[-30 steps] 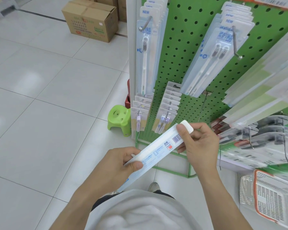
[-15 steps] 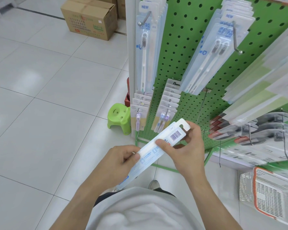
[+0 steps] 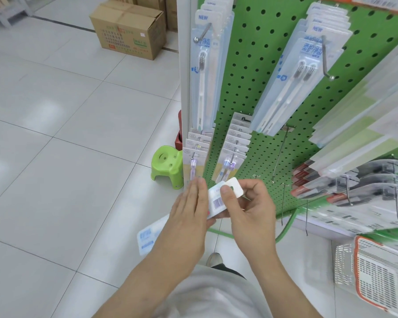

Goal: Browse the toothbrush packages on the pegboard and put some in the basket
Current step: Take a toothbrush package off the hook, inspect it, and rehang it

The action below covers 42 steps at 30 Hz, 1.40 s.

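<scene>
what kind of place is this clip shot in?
Most likely a small retail shop's toiletries aisle. Toothbrush packages hang on hooks from a green pegboard, a shopping basket sits at lower right, and a cardboard stock box stands on the tiled floor.

Pegboard (image 3: 257, 72) fills the upper right of the frame, toothbrush packs (image 3: 296, 83) hanging off its hooks. Cardboard box (image 3: 129, 31) sits on the floor at upper left, behind the board's left edge. Little stool (image 3: 166, 166) is mid-frame, just left of the board's foot. Basket (image 3: 377, 276) is down in the lower right corner, below the hanging packs.
</scene>
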Tool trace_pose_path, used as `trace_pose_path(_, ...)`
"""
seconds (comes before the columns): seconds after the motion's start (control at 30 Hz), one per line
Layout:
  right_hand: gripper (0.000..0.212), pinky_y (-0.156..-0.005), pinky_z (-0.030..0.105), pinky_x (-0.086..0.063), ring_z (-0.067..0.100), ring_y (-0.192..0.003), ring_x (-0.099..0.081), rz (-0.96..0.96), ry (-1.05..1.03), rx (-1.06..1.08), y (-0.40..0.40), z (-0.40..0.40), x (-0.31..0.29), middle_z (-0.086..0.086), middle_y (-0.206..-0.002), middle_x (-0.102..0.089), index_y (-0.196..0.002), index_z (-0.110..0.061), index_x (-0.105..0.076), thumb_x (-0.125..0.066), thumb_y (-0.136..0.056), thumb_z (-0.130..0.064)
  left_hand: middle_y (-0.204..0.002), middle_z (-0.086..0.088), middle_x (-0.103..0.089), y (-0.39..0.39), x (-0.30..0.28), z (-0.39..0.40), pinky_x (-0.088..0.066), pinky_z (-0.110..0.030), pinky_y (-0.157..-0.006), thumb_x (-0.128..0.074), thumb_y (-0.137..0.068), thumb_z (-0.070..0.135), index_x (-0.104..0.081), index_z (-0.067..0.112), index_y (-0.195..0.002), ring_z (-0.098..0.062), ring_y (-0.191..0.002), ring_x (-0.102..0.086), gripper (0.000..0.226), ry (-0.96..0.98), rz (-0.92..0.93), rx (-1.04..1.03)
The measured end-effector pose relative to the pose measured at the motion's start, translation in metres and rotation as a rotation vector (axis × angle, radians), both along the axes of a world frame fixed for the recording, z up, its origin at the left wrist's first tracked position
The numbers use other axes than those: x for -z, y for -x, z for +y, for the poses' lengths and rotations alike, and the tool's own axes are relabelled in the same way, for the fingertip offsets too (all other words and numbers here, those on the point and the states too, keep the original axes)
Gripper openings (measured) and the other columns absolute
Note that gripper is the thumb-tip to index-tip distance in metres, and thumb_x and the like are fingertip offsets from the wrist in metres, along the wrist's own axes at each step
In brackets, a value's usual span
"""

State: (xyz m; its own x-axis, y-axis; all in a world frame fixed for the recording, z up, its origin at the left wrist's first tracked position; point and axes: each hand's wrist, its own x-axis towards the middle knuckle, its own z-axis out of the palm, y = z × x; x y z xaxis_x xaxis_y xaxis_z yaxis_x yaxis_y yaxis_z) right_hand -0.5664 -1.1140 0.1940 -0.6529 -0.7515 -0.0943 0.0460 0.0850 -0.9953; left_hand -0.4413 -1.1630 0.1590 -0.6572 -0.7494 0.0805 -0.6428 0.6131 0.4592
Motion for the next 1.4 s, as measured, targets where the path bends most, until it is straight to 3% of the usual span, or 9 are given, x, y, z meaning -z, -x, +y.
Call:
trace_pose_path(0.07, 0.024, -0.057, 0.038, -0.055, 0.024, -0.060, -0.058, 0.028, 0.025, -0.044, 0.001, -0.001, -0.009, 0.006, -0.073, -0.064, -0.087, -0.011, -0.057, -0.079, -0.084, -0.004, -0.158, -0.012, -0.037, -0.002, -0.005, -0.003, -0.043, -0.031, -0.109, -0.045, -0.094, 0.008, -0.027, 0.003, -0.154, -0.027, -0.140, -0.047, 0.063, -0.019, -0.029, 0.040)
trace_pose_path(0.13, 0.033, -0.058, 0.028, -0.050, 0.017, -0.061, -0.056, 0.088, 0.048, -0.060, 0.000, -0.003, -0.016, -0.005, -0.072, -0.057, -0.082, -0.016, -0.053, -0.085, -0.078, -0.009, -0.159, 0.007, -0.034, -0.006, -0.015, -0.002, -0.032, 0.002, -0.096, -0.050, -0.092, -0.007, -0.030, 0.017, -0.157, -0.006, -0.134, -0.050, 0.072, -0.103, 0.039, 0.014)
trace_pose_path(0.2, 0.041, -0.069, 0.031, -0.053, 0.016, -0.072, -0.062, 0.128, 0.064, -0.075, 0.001, -0.005, -0.021, -0.009, -0.080, -0.060, -0.082, -0.024, -0.051, -0.090, -0.072, -0.023, -0.127, 0.009, -0.069, -0.006, -0.032, -0.005, -0.028, 0.011, -0.069, -0.058, -0.082, -0.017, -0.057, 0.024, -0.140, 0.008, -0.105, -0.057, 0.071, -0.146, 0.161, -0.040)
trace_pose_path(0.27, 0.043, -0.080, 0.039, -0.055, 0.019, -0.087, -0.067, 0.113, 0.126, -0.134, 0.003, -0.009, -0.027, -0.005, -0.093, -0.067, -0.086, -0.026, -0.051, -0.089, -0.066, -0.035, -0.081, 0.013, -0.074, -0.011, -0.044, -0.010, -0.030, 0.006, -0.054, -0.066, -0.084, -0.014, -0.073, 0.027, -0.118, 0.003, -0.077, -0.052, 0.053, -0.143, 0.340, -0.088)
trace_pose_path(0.33, 0.042, -0.082, 0.037, -0.055, 0.022, -0.090, -0.069, 0.076, 0.189, -0.223, 0.008, -0.014, -0.036, -0.003, -0.096, -0.071, -0.091, -0.028, -0.058, -0.090, -0.066, -0.032, -0.068, 0.015, -0.067, -0.013, -0.056, -0.019, -0.035, -0.002, -0.054, -0.067, -0.093, 0.008, -0.077, 0.039, -0.101, -0.003, -0.056, -0.049, 0.033, -0.282, 0.499, -0.143)
trace_pose_path(0.5, 0.032, -0.081, 0.030, -0.056, 0.021, -0.089, -0.071, 0.163, 0.329, -0.326, 0.024, -0.041, -0.074, 0.003, -0.097, -0.075, -0.104, -0.017, -0.067, -0.080, -0.082, 0.002, -0.088, 0.009, -0.079, -0.008, -0.084, -0.045, -0.053, -0.013, -0.075, -0.075, -0.084, 0.003, -0.073, 0.024, -0.104, -0.009, -0.083, -0.075, 0.029, -0.554, 0.876, -0.296)
trace_pose_path(0.73, 0.026, -0.080, 0.028, -0.057, 0.016, -0.088, -0.071, 0.262, 0.473, -0.195, 0.021, -0.084, -0.118, 0.000, -0.094, -0.075, -0.107, -0.013, -0.070, -0.074, -0.087, 0.004, -0.119, 0.025, -0.064, 0.013, -0.121, -0.060, -0.051, -0.013, -0.082, -0.076, -0.088, 0.014, -0.038, 0.045, -0.146, -0.006, -0.101, -0.067, 0.076, -0.179, 0.846, -0.217)
trace_pose_path(0.9, 0.027, -0.077, 0.028, -0.058, 0.017, -0.085, -0.071, 0.324, 0.507, -0.134, 0.015, -0.100, -0.131, -0.001, -0.091, -0.075, -0.107, -0.016, -0.070, -0.074, -0.088, 0.003, -0.123, 0.007, -0.057, 0.022, -0.124, -0.076, -0.058, -0.046, -0.074, -0.080, -0.082, 0.033, -0.024, 0.035, -0.153, -0.015, -0.100, -0.063, 0.090, 0.119, 0.705, -0.282)
trace_pose_path(1.4, 0.024, -0.069, 0.021, -0.054, 0.010, -0.074, -0.067, 0.384, 0.383, -0.077, 0.017, -0.109, -0.129, -0.007, -0.081, -0.070, -0.098, -0.022, -0.069, -0.076, -0.084, -0.004, -0.116, 0.004, -0.058, 0.038, -0.108, -0.089, -0.058, -0.041, -0.060, -0.084, -0.079, 0.025, -0.024, 0.029, -0.151, -0.013, -0.094, -0.061, 0.093, 0.239, 0.640, -0.331)
